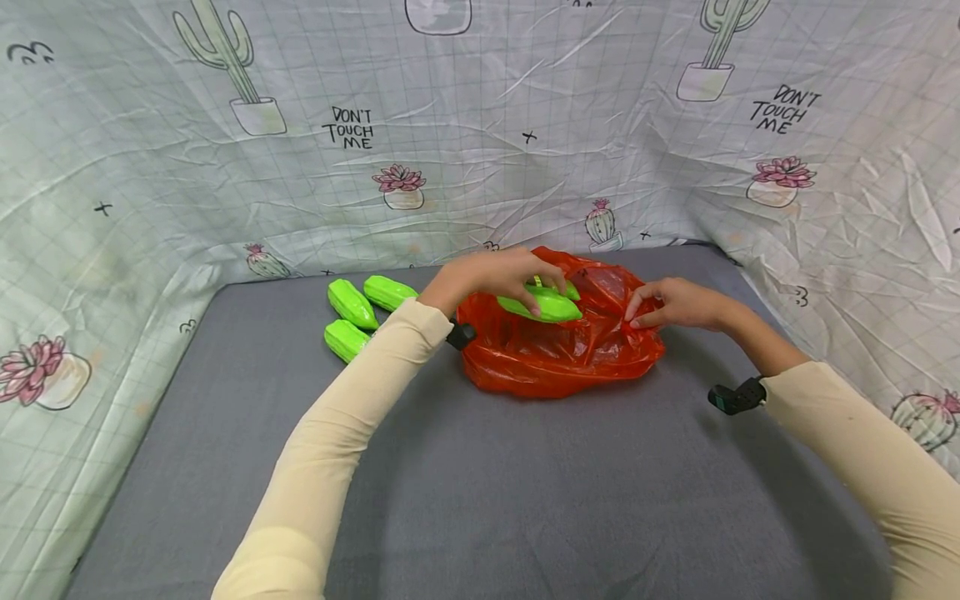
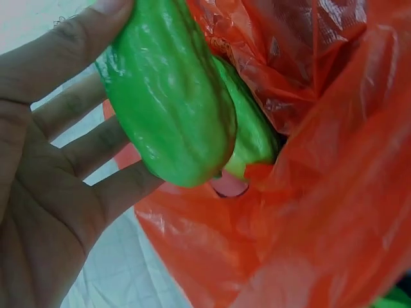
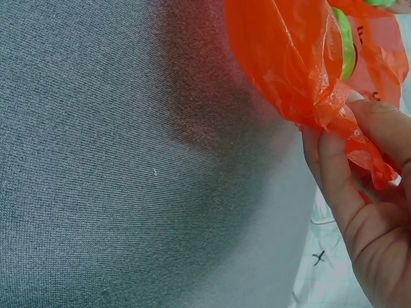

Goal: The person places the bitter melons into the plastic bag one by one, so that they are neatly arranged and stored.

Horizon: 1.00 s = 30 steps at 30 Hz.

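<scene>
A red plastic bag (image 1: 517, 367) lies spread open on the grey surface. Over its mouth, my left hand (image 1: 501, 271) grips a bright green, ridged oblong gourd (image 1: 553, 307), thumb on one side and fingers on the other. Behind it, in the left wrist view, a second green gourd (image 2: 247, 125) shows against the red plastic. At the bag's right side, my right hand (image 1: 681, 302) pinches the gathered edge between thumb and fingers. The right wrist view has the crumpled bag edge (image 3: 340, 119) in those fingers. Folds hide part of the bag's inside.
Left of the bag lie three more green gourds (image 1: 352, 304), one partly behind the left sleeve (image 1: 341, 425). A patterned cloth (image 1: 465, 125) hangs as a wall behind and at both sides of the grey table surface (image 1: 562, 500).
</scene>
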Tool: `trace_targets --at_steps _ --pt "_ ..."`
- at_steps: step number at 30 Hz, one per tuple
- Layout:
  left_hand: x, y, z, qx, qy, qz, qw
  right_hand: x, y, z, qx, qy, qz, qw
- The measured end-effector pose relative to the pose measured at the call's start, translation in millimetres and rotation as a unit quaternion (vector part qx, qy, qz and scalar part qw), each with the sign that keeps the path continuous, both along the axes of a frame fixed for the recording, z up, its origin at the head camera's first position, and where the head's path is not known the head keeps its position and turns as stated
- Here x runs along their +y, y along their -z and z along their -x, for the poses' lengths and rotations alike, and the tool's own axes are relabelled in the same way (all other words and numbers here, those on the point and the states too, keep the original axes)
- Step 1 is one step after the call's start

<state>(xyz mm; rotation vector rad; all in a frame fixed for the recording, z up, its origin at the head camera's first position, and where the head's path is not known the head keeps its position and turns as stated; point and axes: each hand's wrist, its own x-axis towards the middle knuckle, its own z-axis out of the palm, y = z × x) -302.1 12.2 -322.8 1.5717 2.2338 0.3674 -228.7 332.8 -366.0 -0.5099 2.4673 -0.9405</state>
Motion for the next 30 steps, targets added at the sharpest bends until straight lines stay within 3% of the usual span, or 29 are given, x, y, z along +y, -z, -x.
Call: trace_targets --at_steps 9,24,30 --pt "12.6 2.9 1.1 0.005 -0.008 0.026 0.9996 0.0 0.5 0.1 -0.005 0.001 0.004 1.0000" --pt "23.6 8.0 7.8 -0.057 -0.050 0.010 0.9971 0.9 3.3 2.4 -0.002 -0.005 -0.001 1.0000" --pt "26.6 11.1 11.4 -0.066 -0.050 0.012 0.9965 1.2 3.4 2.7 -0.006 -0.003 -0.004 1.0000"
